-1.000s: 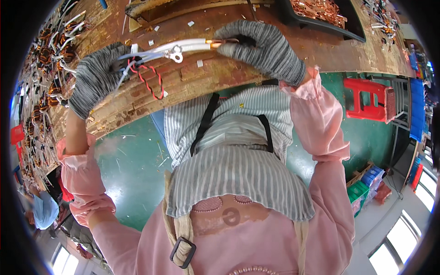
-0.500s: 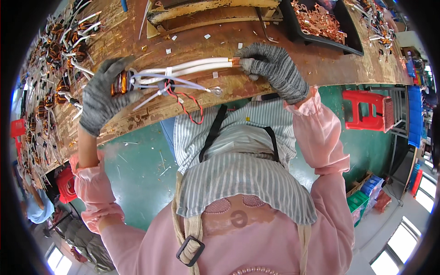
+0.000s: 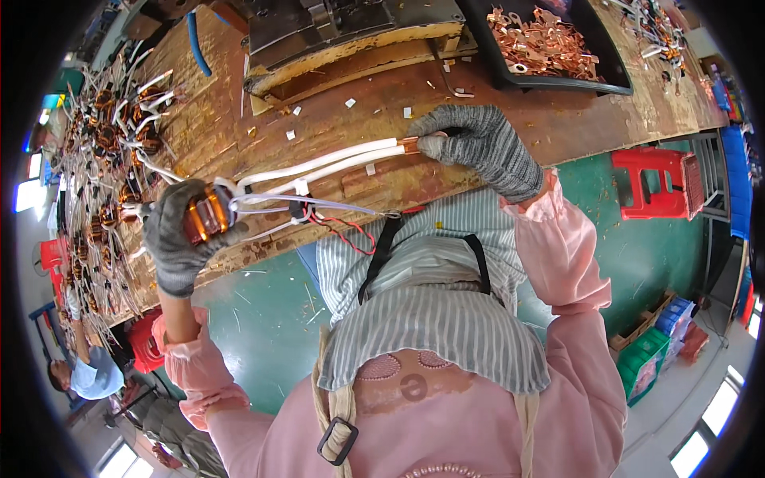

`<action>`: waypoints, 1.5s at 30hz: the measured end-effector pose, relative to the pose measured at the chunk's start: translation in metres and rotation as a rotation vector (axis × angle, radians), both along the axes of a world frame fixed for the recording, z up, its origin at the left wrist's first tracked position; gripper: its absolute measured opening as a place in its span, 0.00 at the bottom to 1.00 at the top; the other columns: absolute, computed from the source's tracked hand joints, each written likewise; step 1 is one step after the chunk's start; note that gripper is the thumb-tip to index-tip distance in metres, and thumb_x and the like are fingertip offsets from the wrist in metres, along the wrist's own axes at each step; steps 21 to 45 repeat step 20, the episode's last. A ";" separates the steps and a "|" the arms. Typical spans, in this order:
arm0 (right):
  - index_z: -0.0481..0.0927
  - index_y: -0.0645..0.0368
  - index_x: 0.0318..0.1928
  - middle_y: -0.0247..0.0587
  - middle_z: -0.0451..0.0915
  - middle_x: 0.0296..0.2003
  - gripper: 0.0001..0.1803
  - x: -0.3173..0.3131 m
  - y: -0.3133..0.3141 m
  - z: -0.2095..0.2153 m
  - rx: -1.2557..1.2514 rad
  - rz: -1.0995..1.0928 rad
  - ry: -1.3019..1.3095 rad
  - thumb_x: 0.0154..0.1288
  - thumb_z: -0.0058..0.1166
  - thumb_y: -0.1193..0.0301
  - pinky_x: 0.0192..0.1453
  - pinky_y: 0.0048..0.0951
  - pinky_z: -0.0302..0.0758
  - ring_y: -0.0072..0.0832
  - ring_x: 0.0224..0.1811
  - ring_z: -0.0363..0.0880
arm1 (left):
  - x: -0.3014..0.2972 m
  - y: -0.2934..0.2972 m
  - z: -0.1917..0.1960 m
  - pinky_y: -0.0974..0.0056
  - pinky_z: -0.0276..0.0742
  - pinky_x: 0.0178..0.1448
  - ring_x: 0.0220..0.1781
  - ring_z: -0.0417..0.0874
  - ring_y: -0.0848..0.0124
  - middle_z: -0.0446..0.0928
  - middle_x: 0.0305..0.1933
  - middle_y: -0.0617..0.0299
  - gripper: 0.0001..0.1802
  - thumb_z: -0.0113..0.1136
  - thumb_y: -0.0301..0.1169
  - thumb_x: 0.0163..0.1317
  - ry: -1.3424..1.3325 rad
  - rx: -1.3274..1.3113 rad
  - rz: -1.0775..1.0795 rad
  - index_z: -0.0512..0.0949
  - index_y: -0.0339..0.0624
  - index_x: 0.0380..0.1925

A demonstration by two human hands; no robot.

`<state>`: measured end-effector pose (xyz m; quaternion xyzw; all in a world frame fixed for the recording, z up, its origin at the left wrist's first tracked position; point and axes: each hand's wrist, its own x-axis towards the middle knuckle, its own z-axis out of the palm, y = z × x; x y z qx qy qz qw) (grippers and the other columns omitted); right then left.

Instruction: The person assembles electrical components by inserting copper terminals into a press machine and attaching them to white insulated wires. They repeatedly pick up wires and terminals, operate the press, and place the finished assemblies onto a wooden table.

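Observation:
My left hand (image 3: 179, 239), in a grey knit glove, is closed around a copper-wound coil (image 3: 210, 213) at the bench's front edge. Two thick white wires (image 3: 327, 163) run rightward from the coil. Their bare copper end (image 3: 409, 146) is pinched by my right hand (image 3: 482, 151), gloved alike; its fingertips partly cover it. Thinner pale wires (image 3: 319, 205) come off the coil too and end in a small ring terminal (image 3: 392, 213). A twisted red-and-black wire (image 3: 351, 229) dangles below, beside a white tie (image 3: 301, 186).
Many similar coils with wires (image 3: 107, 199) pile up on the left. A black tray (image 3: 550, 81) of copper lugs stands at the back right, beside a metal fixture (image 3: 351, 60). White scraps dot the wooden bench (image 3: 215, 127). A red stool (image 3: 657, 183) stands at right; another person (image 3: 92, 370) is far left.
The view has shifted, showing more of the bench's back. My left hand has brought the coil nearer to me and turned it, exposing more winding. My right hand still pinches the copper end.

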<state>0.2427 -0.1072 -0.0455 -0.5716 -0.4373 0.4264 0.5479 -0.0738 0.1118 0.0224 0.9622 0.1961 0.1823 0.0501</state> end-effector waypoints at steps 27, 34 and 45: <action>0.79 0.63 0.46 0.43 0.82 0.37 0.15 0.017 0.060 0.041 0.282 -0.060 -0.050 0.58 0.58 0.73 0.39 0.22 0.79 0.23 0.35 0.82 | 0.016 0.050 0.072 0.59 0.76 0.46 0.44 0.79 0.60 0.76 0.42 0.58 0.35 0.76 0.46 0.32 0.135 0.259 0.088 0.76 0.48 0.43; 0.79 0.63 0.46 0.43 0.82 0.37 0.15 0.017 0.060 0.041 0.282 -0.060 -0.050 0.58 0.58 0.73 0.39 0.22 0.79 0.23 0.35 0.82 | 0.016 0.050 0.072 0.59 0.76 0.46 0.44 0.79 0.60 0.76 0.42 0.58 0.35 0.76 0.46 0.32 0.135 0.259 0.088 0.76 0.48 0.43; 0.79 0.63 0.46 0.43 0.82 0.37 0.15 0.017 0.060 0.041 0.282 -0.060 -0.050 0.58 0.58 0.73 0.39 0.22 0.79 0.23 0.35 0.82 | 0.016 0.050 0.072 0.59 0.76 0.46 0.44 0.79 0.60 0.76 0.42 0.58 0.35 0.76 0.46 0.32 0.135 0.259 0.088 0.76 0.48 0.43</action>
